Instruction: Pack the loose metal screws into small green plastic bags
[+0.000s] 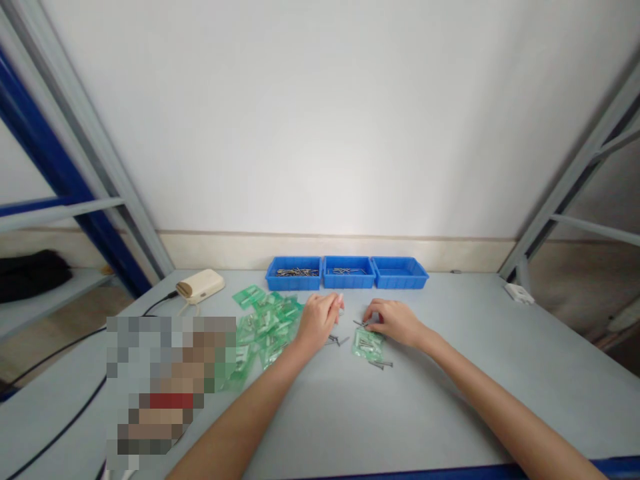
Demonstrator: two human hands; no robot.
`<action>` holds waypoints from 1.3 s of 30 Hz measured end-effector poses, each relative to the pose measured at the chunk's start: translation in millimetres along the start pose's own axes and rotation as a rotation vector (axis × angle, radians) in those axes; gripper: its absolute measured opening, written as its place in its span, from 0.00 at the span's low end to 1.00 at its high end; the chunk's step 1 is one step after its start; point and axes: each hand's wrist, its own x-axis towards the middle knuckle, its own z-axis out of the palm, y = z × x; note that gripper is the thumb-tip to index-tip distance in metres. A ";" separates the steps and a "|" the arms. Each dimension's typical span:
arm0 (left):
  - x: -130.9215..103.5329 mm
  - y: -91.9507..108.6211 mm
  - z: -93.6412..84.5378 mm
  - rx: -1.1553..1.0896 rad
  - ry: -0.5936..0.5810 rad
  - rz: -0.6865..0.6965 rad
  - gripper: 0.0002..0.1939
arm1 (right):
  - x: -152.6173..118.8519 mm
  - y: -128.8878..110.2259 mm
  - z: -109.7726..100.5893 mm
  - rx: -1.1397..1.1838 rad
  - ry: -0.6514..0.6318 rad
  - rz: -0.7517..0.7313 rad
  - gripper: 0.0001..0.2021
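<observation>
Bagging screws, seemingly; left hand [320, 320] pinches a small pale piece, what unclear; right hand [395, 321] fingers on screws [361, 325] atop bag [367, 345]; next needs screws gathered into bag.

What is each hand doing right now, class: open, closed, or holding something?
Left hand: curled shut on a small pale piece, beside the green bags.
Right hand: fingertips pinching a screw above a green bag.

Three bins [347, 273] stand behind the hands (side by side), bag pile [265, 323] left, one bag [367, 345] between.
</observation>
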 end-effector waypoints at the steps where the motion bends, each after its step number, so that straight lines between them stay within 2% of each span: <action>1: -0.3 -0.1 0.5 0.012 -0.016 0.003 0.24 | 0.0 0.2 2.4 0.002 0.001 0.002 0.04; 7: -0.3 -4.7 3.4 0.125 -0.093 0.029 0.14 | 8.3 2.1 0.8 0.086 0.063 0.005 0.05; 9: -0.5 -5.7 5.4 0.181 -0.103 0.100 0.10 | 9.7 2.3 3.2 0.150 0.114 0.025 0.07; 14: -1.7 -3.7 7.4 0.294 -0.146 0.303 0.06 | 10.7 1.3 20.2 0.357 0.213 0.088 0.11; 21: -2.2 -2.5 5.6 0.326 -0.083 0.383 0.09 | 10.0 5.9 30.3 0.531 0.253 0.170 0.14; 29: -2.1 4.0 2.8 0.387 -0.090 0.382 0.16 | 5.5 2.6 24.9 0.641 0.238 0.116 0.13; 33: -3.1 3.9 3.1 0.312 -0.045 0.370 0.17 | 1.0 -3.8 20.0 0.597 0.255 -0.019 0.10; 39: -3.4 5.0 4.1 0.256 -0.050 0.358 0.15 | -5.4 -12.5 18.7 0.302 0.314 -0.094 0.07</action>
